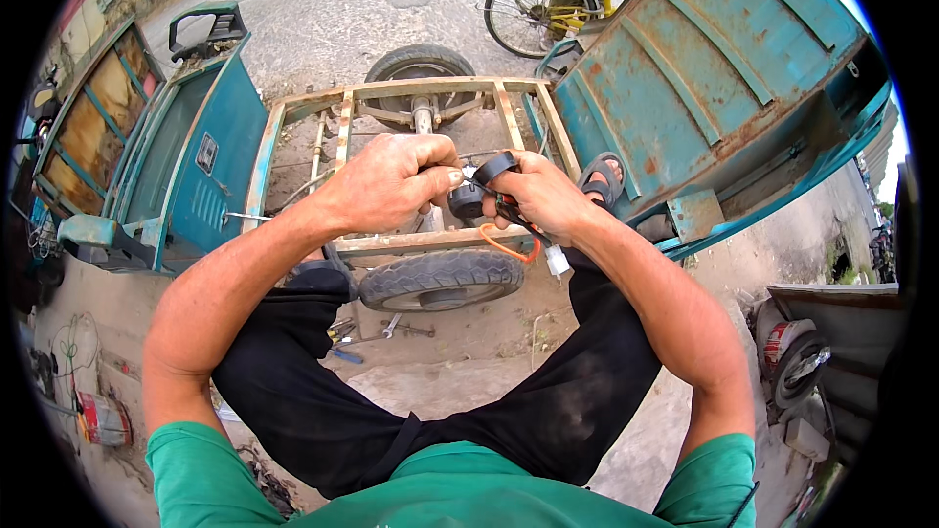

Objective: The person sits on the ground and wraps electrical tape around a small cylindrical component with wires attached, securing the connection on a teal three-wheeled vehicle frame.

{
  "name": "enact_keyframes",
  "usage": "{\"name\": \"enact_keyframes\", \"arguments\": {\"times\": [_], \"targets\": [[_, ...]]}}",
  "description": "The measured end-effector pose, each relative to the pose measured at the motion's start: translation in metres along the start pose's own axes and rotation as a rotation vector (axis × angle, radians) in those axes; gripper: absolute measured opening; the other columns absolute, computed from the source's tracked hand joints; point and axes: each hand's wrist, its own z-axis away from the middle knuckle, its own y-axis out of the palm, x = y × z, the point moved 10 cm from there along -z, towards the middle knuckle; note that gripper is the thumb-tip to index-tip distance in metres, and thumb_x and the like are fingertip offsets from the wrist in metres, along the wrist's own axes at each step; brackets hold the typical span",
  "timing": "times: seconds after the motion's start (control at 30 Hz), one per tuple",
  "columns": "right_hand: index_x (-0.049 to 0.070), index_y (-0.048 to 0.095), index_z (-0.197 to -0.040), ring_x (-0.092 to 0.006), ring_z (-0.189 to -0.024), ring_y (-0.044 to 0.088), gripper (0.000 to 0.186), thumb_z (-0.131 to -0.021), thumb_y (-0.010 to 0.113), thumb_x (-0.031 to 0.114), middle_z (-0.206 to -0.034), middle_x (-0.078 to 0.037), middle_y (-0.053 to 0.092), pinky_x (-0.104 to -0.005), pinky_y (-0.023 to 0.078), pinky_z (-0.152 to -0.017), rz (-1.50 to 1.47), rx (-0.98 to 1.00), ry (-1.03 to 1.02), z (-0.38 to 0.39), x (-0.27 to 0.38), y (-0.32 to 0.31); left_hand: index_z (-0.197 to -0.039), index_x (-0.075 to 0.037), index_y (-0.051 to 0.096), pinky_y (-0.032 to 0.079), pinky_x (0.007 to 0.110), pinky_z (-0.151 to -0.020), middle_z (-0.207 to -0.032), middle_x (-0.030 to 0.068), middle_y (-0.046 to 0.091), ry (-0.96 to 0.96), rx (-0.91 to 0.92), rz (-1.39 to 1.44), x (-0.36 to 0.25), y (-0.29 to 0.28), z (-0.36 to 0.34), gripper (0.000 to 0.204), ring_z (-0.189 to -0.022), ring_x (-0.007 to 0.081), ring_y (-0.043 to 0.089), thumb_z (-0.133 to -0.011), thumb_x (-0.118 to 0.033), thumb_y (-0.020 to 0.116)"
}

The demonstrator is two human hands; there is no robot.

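Note:
Over the axle of a cart frame, my left hand [396,181] is closed, thumb and fingers pinched at a small pale end that I cannot make out. Close beside it, my right hand [540,194] grips a roll of black tape [497,167]. A black round part [466,201] shows between the two hands, partly covered. Below my right hand hang an orange wire [515,252] in a loop and a white plug connector [558,261]. What else lies inside my right palm is hidden.
The wooden-coloured frame [377,90] spans two wheels, the nearer tire [442,281] between my legs. A teal panel body [220,147] stands left; a rusty teal cargo box [685,68] is tipped up right. A wrench [392,325] lies on the ground. A bicycle [541,10] is beyond.

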Motion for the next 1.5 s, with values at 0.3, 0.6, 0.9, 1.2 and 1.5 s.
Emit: {"name": "enact_keyframes", "arguments": {"times": [0.3,0.6,0.9,1.2,1.5], "targets": [[0.0,0.062,-0.105,-0.012,-0.061,0.063,0.016,-0.097,0.059,0.013,-0.08,-0.006,0.066,-0.0265,0.046,-0.05,-0.148,0.108,0.07,-0.005,-0.011,0.013,-0.106,-0.005,0.066,0.053,0.047,-0.073,-0.089,0.0151,0.066,0.325,-0.129,-0.606,-0.048,0.011,0.008,0.021,-0.086,0.0364,0.066,-0.087,-0.013,0.071],[-0.003,0.052,-0.135,-0.0163,-0.072,0.068,0.048,-0.097,0.056,0.026,-0.089,-0.011,0.069,-0.0318,0.051,-0.069,0.032,-0.046,-0.015,0.014,0.008,0.001,-0.1,-0.003,0.067,0.052,0.049,-0.072,-0.087,0.0145,0.064,0.262,-0.092,-0.553,-0.033,0.012,0.007,0.012,-0.085,0.0373,0.066,-0.089,-0.01,0.067],[0.002,0.055,-0.133,-0.0255,-0.085,0.068,0.053,-0.084,0.069,0.014,-0.087,-0.016,0.068,-0.0391,0.053,-0.082,0.551,-0.036,-0.48,0.046,0.051,0.022,-0.092,0.0,0.069,0.044,0.036,-0.059,-0.069,0.004,0.061,-0.103,0.127,-0.049,0.0,0.005,0.002,0.018,-0.063,0.0144,0.056,-0.094,-0.018,0.068],[0.006,0.059,-0.112,-0.0255,-0.083,0.067,0.032,-0.084,0.068,-0.004,-0.092,-0.013,0.065,-0.033,0.055,-0.072,0.562,-0.214,-0.843,0.059,0.072,0.03,-0.091,-0.006,0.065,0.032,0.024,-0.048,-0.068,-0.0023,0.055,-0.431,0.166,0.449,0.023,0.022,0.012,0.018,-0.056,0.0045,0.043,-0.099,-0.022,0.065],[-0.001,0.056,-0.11,-0.0083,-0.074,0.062,0.029,-0.104,0.062,0.026,-0.081,-0.005,0.066,-0.0269,0.049,-0.061,0.064,-0.183,-0.392,0.046,0.047,0.007,-0.093,-0.005,0.067,0.036,0.025,-0.049,-0.066,-0.0034,0.055,-0.232,0.069,0.366,0.006,0.003,0.007,0.017,-0.056,0.0055,0.047,-0.094,-0.021,0.072]]}}
